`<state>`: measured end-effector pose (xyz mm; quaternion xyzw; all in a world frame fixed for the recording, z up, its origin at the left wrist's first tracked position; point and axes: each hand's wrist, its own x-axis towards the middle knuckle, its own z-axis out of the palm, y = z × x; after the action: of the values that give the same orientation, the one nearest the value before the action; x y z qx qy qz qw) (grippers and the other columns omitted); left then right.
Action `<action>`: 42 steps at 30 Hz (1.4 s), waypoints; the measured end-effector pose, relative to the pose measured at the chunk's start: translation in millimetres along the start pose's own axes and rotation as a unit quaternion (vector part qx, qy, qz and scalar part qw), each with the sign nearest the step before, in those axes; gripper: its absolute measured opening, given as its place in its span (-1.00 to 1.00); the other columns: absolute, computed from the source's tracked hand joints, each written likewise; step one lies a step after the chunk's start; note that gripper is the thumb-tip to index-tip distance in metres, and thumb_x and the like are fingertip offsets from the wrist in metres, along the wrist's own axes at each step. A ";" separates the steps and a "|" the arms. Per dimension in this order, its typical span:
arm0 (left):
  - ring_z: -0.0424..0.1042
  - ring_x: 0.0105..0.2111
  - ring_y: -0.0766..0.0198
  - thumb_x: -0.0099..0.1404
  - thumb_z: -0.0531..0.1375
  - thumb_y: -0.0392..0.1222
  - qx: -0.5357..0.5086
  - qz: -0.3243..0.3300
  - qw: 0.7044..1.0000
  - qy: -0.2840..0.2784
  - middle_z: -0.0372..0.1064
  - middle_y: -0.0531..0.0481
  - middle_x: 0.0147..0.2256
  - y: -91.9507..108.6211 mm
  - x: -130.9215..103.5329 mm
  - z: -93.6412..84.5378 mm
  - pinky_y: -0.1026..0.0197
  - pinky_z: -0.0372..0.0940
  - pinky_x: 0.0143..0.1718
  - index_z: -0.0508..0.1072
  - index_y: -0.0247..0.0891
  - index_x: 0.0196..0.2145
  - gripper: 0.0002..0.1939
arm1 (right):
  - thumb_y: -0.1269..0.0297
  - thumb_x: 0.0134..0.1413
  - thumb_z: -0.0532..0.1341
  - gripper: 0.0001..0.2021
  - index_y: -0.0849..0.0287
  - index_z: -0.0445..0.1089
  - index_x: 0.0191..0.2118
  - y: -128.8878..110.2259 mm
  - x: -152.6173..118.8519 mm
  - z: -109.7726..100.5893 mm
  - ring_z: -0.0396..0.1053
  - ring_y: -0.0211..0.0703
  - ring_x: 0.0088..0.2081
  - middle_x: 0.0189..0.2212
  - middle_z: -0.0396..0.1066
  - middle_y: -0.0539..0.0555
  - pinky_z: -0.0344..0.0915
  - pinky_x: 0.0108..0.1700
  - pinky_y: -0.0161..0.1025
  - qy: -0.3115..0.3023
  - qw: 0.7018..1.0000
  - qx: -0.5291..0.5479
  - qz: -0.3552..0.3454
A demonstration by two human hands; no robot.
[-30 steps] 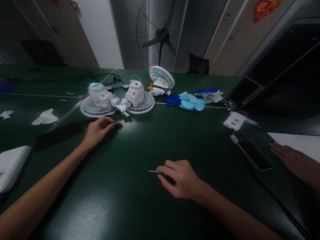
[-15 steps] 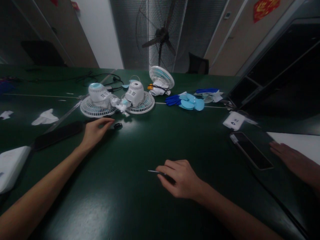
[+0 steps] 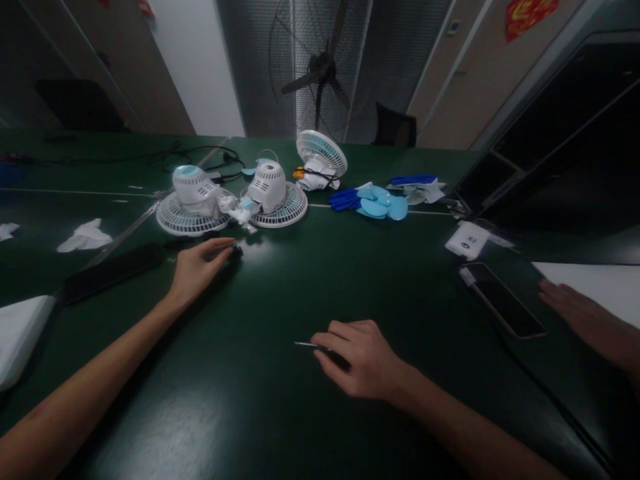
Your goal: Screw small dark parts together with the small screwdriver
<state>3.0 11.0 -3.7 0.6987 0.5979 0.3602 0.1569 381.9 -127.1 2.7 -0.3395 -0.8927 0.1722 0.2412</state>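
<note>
My left hand (image 3: pixel 200 268) reaches across the dark green table, thumb and forefinger pinched at a small black part (image 3: pixel 239 250) that their tips partly cover. What kind of part it is, I cannot make out. Just beyond it two white fan heads (image 3: pixel 269 185) with round grilles lie face down. Nearer to me, my right hand (image 3: pixel 355 357) is closed on a screwdriver (image 3: pixel 305 344). Its thin metal shaft points left, and the fingers hide most of its dark handle.
A third small fan (image 3: pixel 320 160) stands farther back. Light blue fan blades (image 3: pixel 383 203) lie beside blue gloves (image 3: pixel 345 199). On the right are a phone (image 3: pixel 503 300), a white box (image 3: pixel 467 241) and another person's hand (image 3: pixel 575 307). A black slab (image 3: pixel 113 272) lies left.
My left hand has moved slightly right, and its fingertips now meet at the small black part, which lay uncovered before. My right hand with the screwdriver has stayed in place.
</note>
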 end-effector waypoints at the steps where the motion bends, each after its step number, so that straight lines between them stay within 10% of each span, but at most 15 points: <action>1: 0.58 0.03 -0.05 0.41 0.26 0.13 0.000 -0.002 1.000 -0.002 0.60 -0.06 0.08 -1.1 0.4 0.3 -0.05 0.42 0.14 0.62 -0.09 0.10 -0.57 | 0.26 0.42 0.17 -0.78 0.13 0.52 0.02 0.7 0.0 0.4 0.38 -0.25 -0.40 -0.31 0.49 0.00 0.16 -0.38 -0.24 -0.001 1.000 0.001 0.000; 42: 0.60 -0.16 -0.04 0.38 0.23 0.12 0.062 -0.035 0.997 -0.017 0.64 -0.04 -0.07 -2.6 2.0 -5.2 0.03 0.45 -0.09 0.66 -0.11 0.03 -0.59 | 0.27 0.43 0.16 -0.78 0.13 0.52 0.02 -2.9 0.3 -1.7 0.37 -0.24 -0.39 -0.30 0.49 0.00 0.13 -0.35 -0.24 -0.010 1.000 0.012 0.006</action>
<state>-2.4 12.4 -1.2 0.6918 0.6403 0.3047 0.1360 381.1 -128.6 5.5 -0.3402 -0.8910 0.1878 0.2349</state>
